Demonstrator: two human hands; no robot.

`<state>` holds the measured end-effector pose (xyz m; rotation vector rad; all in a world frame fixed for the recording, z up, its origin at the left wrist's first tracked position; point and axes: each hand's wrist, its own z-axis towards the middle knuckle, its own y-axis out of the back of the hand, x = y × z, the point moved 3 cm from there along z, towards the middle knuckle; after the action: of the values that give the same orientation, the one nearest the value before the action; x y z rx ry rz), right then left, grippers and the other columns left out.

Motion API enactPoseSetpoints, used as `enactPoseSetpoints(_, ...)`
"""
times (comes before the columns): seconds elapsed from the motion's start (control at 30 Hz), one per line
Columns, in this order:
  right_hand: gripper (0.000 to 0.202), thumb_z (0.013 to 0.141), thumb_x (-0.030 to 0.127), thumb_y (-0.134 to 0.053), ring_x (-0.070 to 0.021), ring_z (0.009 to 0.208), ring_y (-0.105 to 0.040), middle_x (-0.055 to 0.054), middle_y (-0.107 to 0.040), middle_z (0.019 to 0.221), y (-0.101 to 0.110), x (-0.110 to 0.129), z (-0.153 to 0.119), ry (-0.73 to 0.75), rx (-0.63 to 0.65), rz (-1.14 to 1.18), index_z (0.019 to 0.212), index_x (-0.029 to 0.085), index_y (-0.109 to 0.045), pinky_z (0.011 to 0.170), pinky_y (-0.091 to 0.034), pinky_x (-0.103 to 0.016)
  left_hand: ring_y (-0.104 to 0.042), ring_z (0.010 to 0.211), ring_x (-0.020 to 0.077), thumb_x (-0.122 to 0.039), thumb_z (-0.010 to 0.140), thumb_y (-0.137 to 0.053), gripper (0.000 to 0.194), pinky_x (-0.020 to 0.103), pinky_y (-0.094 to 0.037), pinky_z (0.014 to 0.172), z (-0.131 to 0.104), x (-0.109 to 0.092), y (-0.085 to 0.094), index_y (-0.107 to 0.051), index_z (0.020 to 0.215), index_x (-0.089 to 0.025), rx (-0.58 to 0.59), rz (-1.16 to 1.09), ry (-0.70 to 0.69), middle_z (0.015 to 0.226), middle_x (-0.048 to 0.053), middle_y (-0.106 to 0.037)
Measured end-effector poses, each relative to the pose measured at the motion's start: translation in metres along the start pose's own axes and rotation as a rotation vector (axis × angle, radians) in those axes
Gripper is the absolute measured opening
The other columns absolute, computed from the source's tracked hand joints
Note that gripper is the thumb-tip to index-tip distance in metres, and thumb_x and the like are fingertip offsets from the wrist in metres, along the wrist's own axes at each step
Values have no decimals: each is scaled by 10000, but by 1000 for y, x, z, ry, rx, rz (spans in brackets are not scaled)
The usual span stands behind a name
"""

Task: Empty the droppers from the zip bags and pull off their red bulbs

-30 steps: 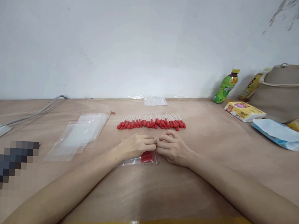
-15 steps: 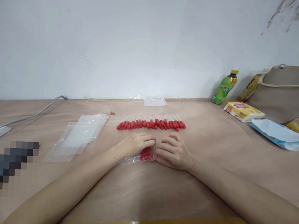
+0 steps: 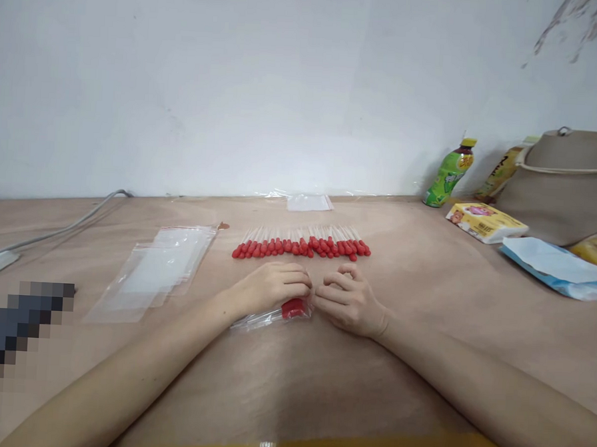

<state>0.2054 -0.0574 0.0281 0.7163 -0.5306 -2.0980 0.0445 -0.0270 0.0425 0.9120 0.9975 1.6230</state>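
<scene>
A clear plastic bag [image 3: 261,320] with red-tipped pieces [image 3: 293,308] inside lies at the middle of the table. My left hand [image 3: 278,287] rests over the bag's upper part, its fingers bent and closed on it. Just right of the bag, my right hand [image 3: 348,302] has curled fingers whose tips meet the bag's right edge; the fingertips are partly hidden. Beyond both hands, several sticks with red tips [image 3: 302,246] lie side by side in a row, red ends toward me.
Flat clear bags [image 3: 158,269] overlap at the left, near a grey cable [image 3: 86,220]. Another small bag [image 3: 309,203] lies by the wall. At the right are a green bottle [image 3: 450,175], a tissue pack [image 3: 487,223], a blue-white packet [image 3: 559,264] and a grey bag [image 3: 565,187].
My right hand has shifted slightly right. My left hand now covers more of the upper part of the bag, and less of the red inside shows.
</scene>
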Motion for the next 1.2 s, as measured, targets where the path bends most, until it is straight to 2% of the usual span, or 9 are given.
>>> enactPoseSetpoints(0.1, 242, 862, 113, -390, -105, 738, -473, 25, -573, 649, -2, 1, 0, 1, 47, -12, 713, 198, -562, 733, -271, -312, -551, 964, 150, -162, 898, -414, 182, 270, -444, 804, 0, -1, -3, -575, 812, -162, -24, 75, -73, 941, 38, -640)
enactPoseSetpoints(0.27, 296, 874, 78, -338, -104, 727, -469, 25, -534, 622, -1, 0, 2, 38, 100, -20, 668, 177, -526, 740, -267, -308, -561, 895, 122, -159, 921, -356, 280, 249, -448, 756, 2, -4, -3, -555, 724, -160, 64, 175, -130, 871, 32, -630)
enactPoseSetpoints(0.53, 174, 868, 175, -411, -142, 784, -466, -17, -626, 822, -3, -13, -3, 9, 312, 120, 798, 188, -570, 706, -276, -306, -542, 1012, 136, -141, 920, -342, 239, 284, -447, 899, 3, 3, 26, -575, 874, -162, 51, 241, -111, 1017, 30, -623)
enactPoseSetpoints(0.7, 233, 882, 305, -413, -154, 743, -465, -29, -583, 715, 0, -17, 0, -318, 432, 324, 787, 173, -581, 712, -306, -317, -579, 882, 149, -148, 920, -336, 230, 288, -486, 757, 5, 2, 41, -565, 900, -159, 102, 361, -78, 1051, 61, -607)
enactPoseSetpoints(0.83, 230, 903, 262, -392, -151, 781, -507, -17, -616, 758, -7, -19, -2, -623, 364, 462, 962, 209, -608, 740, -359, -310, -583, 830, 137, -150, 923, -323, 244, 276, -480, 735, 5, -1, 34, -563, 881, -164, 96, 340, -63, 1003, 71, -610)
enactPoseSetpoints(0.9, 227, 861, 277, -486, -153, 772, -525, -13, -636, 768, -12, -21, -4, -690, 325, 504, 1052, 215, -592, 728, -381, -301, -586, 869, 146, -172, 923, -332, 227, 277, -481, 747, 5, 0, 28, -558, 940, -174, 79, 277, 3, 1013, 67, -608)
enactPoseSetpoints(1.0, 198, 810, 304, -569, -143, 751, -537, 6, -646, 758, -19, -22, -6, -670, 360, 624, 982, 218, -615, 705, -394, -277, -583, 944, 173, -265, 912, -382, 236, 297, -489, 764, 4, 3, 24, -505, 1099, -190, 82, 124, 223, 1077, 69, -594)
enactPoseSetpoints(1.07, 181, 780, 321, -607, -136, 740, -543, 10, -645, 765, -20, -24, -8, -641, 388, 692, 923, 211, -625, 685, -395, -262, -572, 992, 196, -361, 875, -452, 371, 319, -493, 784, 0, 3, 24, -428, 1208, -198, 155, -5, 347, 1134, 75, -572)
enactPoseSetpoints(1.2, 256, 716, 361, -666, -139, 726, -547, -4, -633, 789, -18, -29, -9, -617, 399, 742, 907, 194, -636, 660, -394, -257, -425, 1204, 267, -482, 774, -565, 743, 403, -428, 940, -19, -5, 26, -228, 1359, -172, 203, -178, 411, 1357, 152, -379)
